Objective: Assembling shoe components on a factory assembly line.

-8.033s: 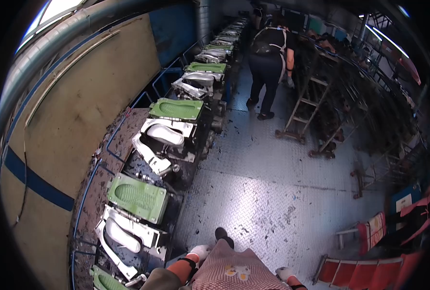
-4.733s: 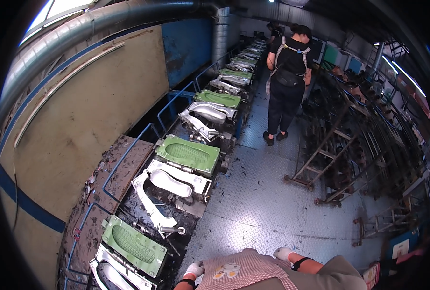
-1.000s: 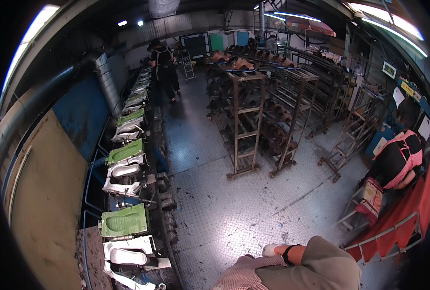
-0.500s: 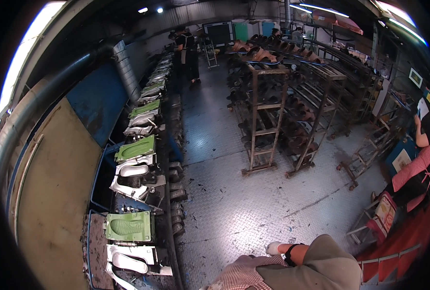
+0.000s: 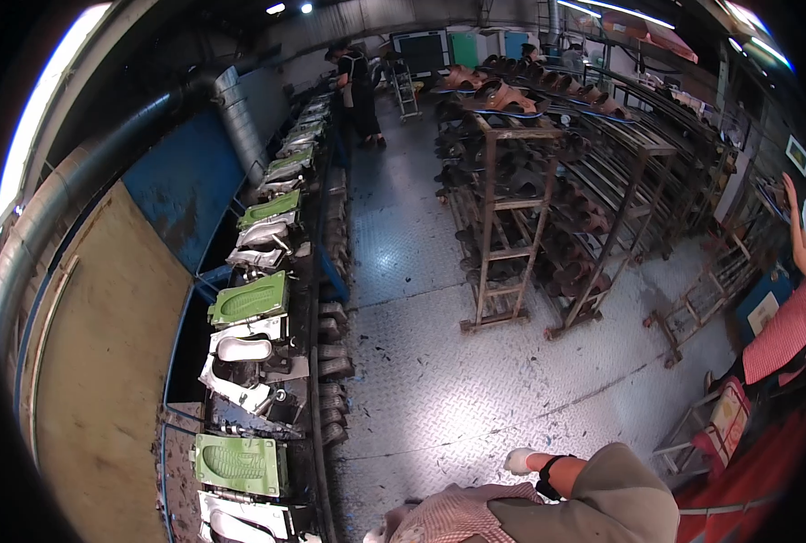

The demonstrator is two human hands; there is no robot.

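My right hand (image 5: 518, 462), in a white covering, is in front of my body at the lower middle, over the metal floor. A black band circles my bare forearm behind it. Its fingers are too small and rounded to read, and nothing visible juts from it. Of my left hand, at most a pale patch shows at the lower edge, beside a red-checked cloth (image 5: 448, 520). To my left, a green sole mould (image 5: 238, 463) lies on the line. Nearer sits a white mould part (image 5: 240, 520), cut off by the lower edge. Neither hand touches the moulds.
The mould line (image 5: 317, 362) runs away along the left. Wheeled metal racks (image 5: 484, 226) loaded with brown shoes stand ahead and right. A co-worker (image 5: 787, 335) in red-checked cloth is at the far right, near a stool (image 5: 724, 421). Another person (image 5: 357, 95) stands far down the line.
The moulds have shifted nearer along the line, while its side parts keep their place. The co-worker at right has raised an arm. My right hand stays almost where it was.
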